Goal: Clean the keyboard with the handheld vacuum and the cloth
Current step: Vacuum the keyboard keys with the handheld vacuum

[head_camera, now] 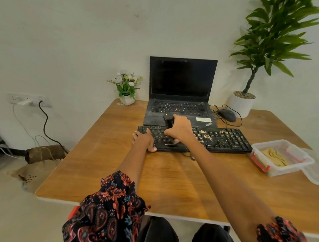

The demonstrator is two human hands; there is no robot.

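gripping the black handheld vacuum [169, 121] upright, the right hand [179, 129] has its fingers curled round the body of it, the lower end down on the keys near the middle of the black keyboard [220, 141]. the left hand [144, 140] lies flat over the keyboard's left end, fingers fairly straight and spread, thumb at the near edge, pressing on it and holding nothing. the keyboard lies across the wooden table [120, 169], just in front of an open laptop [181, 93] whose screen is dark. pale yellowish crumbs [204, 136] are scattered over the keys on the right half of the keyboard; the left part looks mostly dark. to the right of the keyboard, near its end, stands a clear plastic box [285, 169] with red clips, and a tan cloth [275, 157] lies folded inside it. a black mouse [226, 115] sits beside the laptop on the right. a small pot of white flowers [126, 85] stands at the table's far edge, and a tall green plant [277, 31] in a white pot at the far right
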